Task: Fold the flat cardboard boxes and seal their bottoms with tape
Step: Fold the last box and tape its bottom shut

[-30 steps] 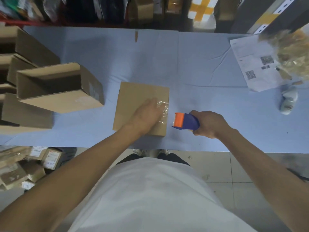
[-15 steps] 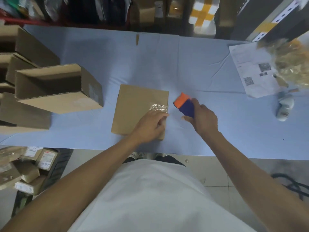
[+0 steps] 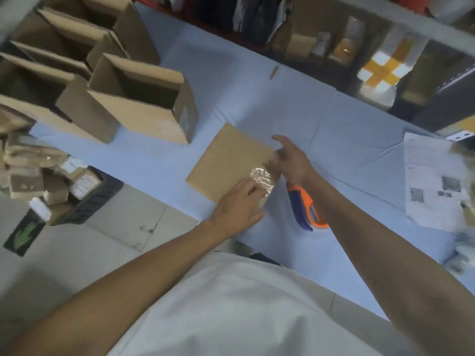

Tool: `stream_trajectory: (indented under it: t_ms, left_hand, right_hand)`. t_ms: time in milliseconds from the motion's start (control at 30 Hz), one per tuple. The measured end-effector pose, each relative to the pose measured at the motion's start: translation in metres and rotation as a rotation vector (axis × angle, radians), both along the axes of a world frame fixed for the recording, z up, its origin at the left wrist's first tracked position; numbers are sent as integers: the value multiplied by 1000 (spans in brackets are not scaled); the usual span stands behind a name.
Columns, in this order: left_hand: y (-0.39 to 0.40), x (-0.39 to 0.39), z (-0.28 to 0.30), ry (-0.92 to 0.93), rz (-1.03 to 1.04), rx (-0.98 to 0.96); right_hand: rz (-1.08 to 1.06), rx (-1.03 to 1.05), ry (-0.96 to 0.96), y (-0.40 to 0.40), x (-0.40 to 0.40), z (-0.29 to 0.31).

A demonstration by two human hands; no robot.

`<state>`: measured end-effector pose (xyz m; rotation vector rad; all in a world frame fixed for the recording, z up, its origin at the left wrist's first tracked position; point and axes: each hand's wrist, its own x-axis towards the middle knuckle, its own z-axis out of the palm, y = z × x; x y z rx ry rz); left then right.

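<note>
Box (image 3: 226, 160) on the blue table (image 3: 308, 119), near the front edge, bottom up, crinkled clear tape (image 3: 262, 177) across its right edge. Dispenser (image 3: 303, 206), gripped in the right hand half a second ago, now set down on the table just right of the box, partly under the right forearm. Right hand (image 3: 290, 160) empty, fingers spread and straight, reaching over the box's right edge beside the tape. Left hand (image 3: 239, 204) lying on the near right corner of the box, fingers extended over the tape's near end, pressing rather than gripping, as a moment ago. View swung left and tilted since the earlier frames, blurring the edges; box itself seemingly unmoved on the table. Strip cut and laid, by the look of it, and taping of this bottom near its end: probably only smoothing of the wrinkled tape left, then turning or moving the box toward the others. Folded boxes (image 3: 138, 98) standing open in a cluster at the table's left end, well apart from the work. Printed paper sheets (image 3: 434, 181) at the right. Cluttered shelves (image 3: 334, 34) behind the table, small packages (image 3: 38, 173) in a bin on the floor at left.
</note>
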<state>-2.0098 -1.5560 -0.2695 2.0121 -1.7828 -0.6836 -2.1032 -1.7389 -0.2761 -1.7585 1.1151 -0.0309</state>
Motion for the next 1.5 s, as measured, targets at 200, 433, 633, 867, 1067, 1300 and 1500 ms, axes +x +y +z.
stream_trajectory:
  t_ms: [200, 433, 633, 867, 1067, 1300, 1500]
  left_hand:
    - [22, -9, 35, -104, 327, -75]
    - [53, 6, 93, 255, 308, 9]
    - [42, 18, 85, 340, 308, -10]
    - [21, 27, 83, 226, 148, 122]
    - [9, 34, 75, 257, 251, 20]
    - [2, 44, 76, 213, 105, 16]
    - [-12, 42, 75, 34, 65, 43]
  right_hand:
    - [-70, 204, -235, 11, -5, 28]
    - [-224, 324, 122, 71, -65, 64]
    - [334, -444, -149, 99, -62, 82]
    - [742, -281, -49, 72, -62, 78]
    - [429, -449, -48, 79, -53, 68]
    - [331, -369, -87, 83, -53, 67]
    - [340, -340, 19, 81, -50, 70]
